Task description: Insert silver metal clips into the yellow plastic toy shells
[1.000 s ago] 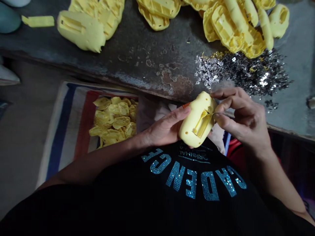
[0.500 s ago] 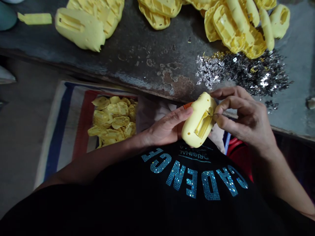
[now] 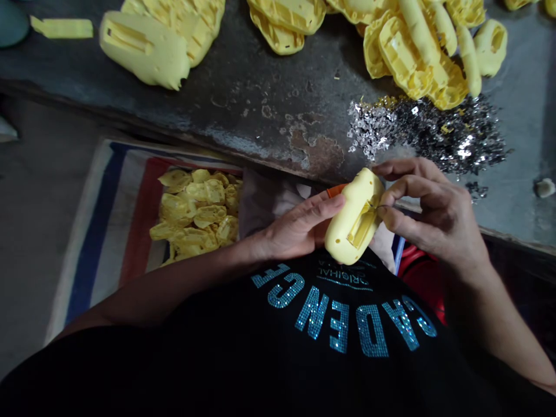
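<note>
- Head view: yellow plastic shell [image 3: 354,217] held just off the table's [image 3: 260,116] near edge
- Left hand [image 3: 299,226] cupping it, spread against its back
- Right hand [image 3: 434,211] pinching a thin sliver [image 3: 381,206] at its slot [image 3: 360,227]
- Silver scrap pile [image 3: 425,136] toward the table's right edge, beside more yellow shells [image 3: 403,52]

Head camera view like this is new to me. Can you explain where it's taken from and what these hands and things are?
The camera is worn on a person's head and looks down past their own chest, so the black T-shirt with glittery lettering appears upside down. There is no machine, only bare hands. The left hand cradles a yellow moulded shell, and the right hand pinches at a slot in it. Beyond lies a grey, rust-patched bench with more yellow moulded shells and a heap of silvery metal scraps. Nearer the person, smaller yellow pieces lie on a striped sack.
</note>
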Demonstrator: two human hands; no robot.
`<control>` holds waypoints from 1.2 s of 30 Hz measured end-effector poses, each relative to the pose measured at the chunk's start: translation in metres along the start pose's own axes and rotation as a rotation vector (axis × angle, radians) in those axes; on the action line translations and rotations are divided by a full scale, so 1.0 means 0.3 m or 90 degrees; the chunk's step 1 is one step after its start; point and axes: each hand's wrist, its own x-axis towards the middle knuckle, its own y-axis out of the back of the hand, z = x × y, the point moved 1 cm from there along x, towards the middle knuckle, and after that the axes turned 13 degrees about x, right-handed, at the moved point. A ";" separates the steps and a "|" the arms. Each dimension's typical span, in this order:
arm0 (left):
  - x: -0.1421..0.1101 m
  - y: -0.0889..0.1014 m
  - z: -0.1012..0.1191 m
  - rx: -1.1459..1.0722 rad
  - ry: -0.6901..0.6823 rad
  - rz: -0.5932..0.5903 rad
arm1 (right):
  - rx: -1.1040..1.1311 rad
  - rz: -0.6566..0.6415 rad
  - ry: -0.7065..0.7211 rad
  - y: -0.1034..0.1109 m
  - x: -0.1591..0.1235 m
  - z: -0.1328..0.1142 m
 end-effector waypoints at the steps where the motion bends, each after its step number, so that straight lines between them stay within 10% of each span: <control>1: 0.000 -0.001 -0.001 -0.002 0.002 0.002 | -0.007 -0.004 -0.001 0.001 0.000 -0.003; 28: -0.003 0.002 -0.014 -0.005 0.018 0.013 | -0.049 -0.004 0.006 -0.030 0.025 -0.011; 36: 0.002 0.011 -0.012 -0.036 0.019 -0.040 | -0.043 0.104 0.020 -0.041 -0.022 -0.019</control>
